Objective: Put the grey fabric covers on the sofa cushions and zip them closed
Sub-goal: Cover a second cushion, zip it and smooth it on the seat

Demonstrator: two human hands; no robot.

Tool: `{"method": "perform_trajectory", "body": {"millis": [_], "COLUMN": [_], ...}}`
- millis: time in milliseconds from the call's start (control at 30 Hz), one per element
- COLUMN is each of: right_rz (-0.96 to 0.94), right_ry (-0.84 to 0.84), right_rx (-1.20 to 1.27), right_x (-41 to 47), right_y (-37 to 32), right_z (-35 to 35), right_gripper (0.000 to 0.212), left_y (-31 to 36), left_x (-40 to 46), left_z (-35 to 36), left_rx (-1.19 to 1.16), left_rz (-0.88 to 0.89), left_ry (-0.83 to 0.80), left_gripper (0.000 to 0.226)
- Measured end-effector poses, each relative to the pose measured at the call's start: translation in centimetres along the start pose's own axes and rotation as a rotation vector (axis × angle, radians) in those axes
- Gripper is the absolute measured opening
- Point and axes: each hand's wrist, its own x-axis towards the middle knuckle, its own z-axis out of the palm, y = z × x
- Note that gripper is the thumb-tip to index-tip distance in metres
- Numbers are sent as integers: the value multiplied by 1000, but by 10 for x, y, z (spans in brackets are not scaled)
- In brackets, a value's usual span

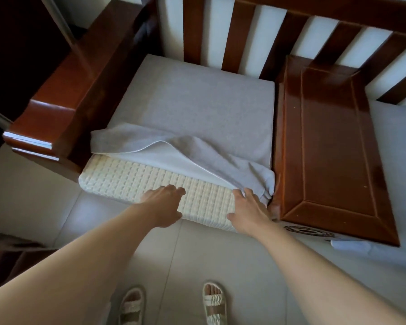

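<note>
The cushion point(150, 181) lies in the middle of the frame on the sofa point(338, 148) seat, its cream quilted front bare. The grey cover point(192, 102) sheathes the back, its open edge bunched and showing white lining. The left hand point(164, 205) rests flat, fingers relaxed; the right hand point(249, 207) seems to pinch the cover's edge.

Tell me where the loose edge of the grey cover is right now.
In the head view, the grey cover is bunched back across the cushion; its loose edge lies at the front right corner, pinched by the right hand, beside the wooden console.
</note>
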Motion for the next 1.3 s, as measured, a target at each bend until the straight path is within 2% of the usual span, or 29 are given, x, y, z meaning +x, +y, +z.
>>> {"method": "perform_trajectory", "body": {"millis": [167,300,500,600,700,767,1000,1067,1167,1300], "right_rz": [104,152,204,178,109,78,-2,-10,-2,-48], "right_ry": [49,83,286,372,338,356,616,733,929,1198], "right_rx": [69,98,77,116,127,100,31,14,-18,-53], "right_x": [21,43,92,121,140,147,161,165,175,191], "right_y": [-14,-27,-10,3,4,5,18,18,17,18], "right_z": [48,98,134,146,169,191,231,241,254,267], "right_gripper": [54,53,63,70,73,73,73,75,67,56], "left_y": [-29,-49,-46,-40,-39,-42,-55,-56,-61,-73], "left_x": [35,64,127,152,164,169,183,188,196,209], "left_z": [25,55,97,123,159,181,210,218,227,238], "left_rx": [73,152,157,189,222,277,286,270,264,306], "left_rz": [107,177,216,246,240,222,250,261,291,434], "left_ry": [31,73,268,299,276,319,558,621,732,921], "left_gripper": [52,60,68,78,95,105,106,115,125,117]}}
